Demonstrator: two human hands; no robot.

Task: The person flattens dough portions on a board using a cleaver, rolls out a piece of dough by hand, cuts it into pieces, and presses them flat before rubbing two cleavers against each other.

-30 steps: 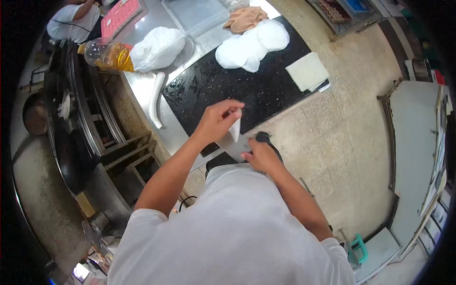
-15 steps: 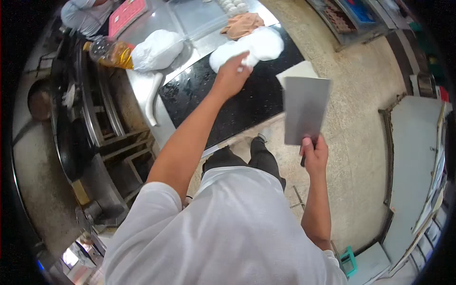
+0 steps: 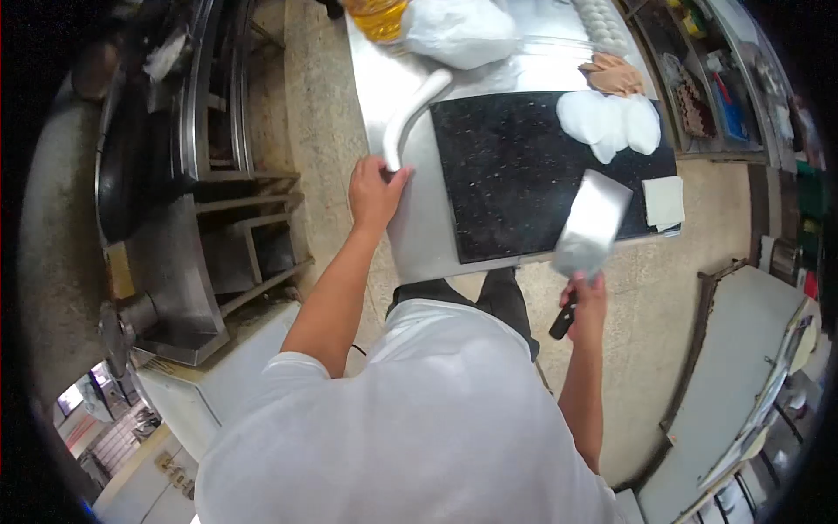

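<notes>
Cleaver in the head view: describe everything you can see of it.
The cleaver has a broad, rectangular, shiny blade that looks like metal, and a black handle with pale spots. The right hand grips it near where blade and handle meet; the handle's end shows. The blade points away from the body, angled rightward, and overlaps the black speckled slab in view; whether they touch cannot be told.

Board (image 3: 515,175): I see black, pale flecks
Roll (image 3: 410,118), board's 10 o'clock: plain white
Cloth (image 3: 614,75), 1 o'clock: tan
Cleaver blade (image 3: 594,220), 5 o'clock: silver
Cleaver handle (image 3: 563,321): black
Shirt (image 3: 410,410), 7 o'clock: white
</notes>
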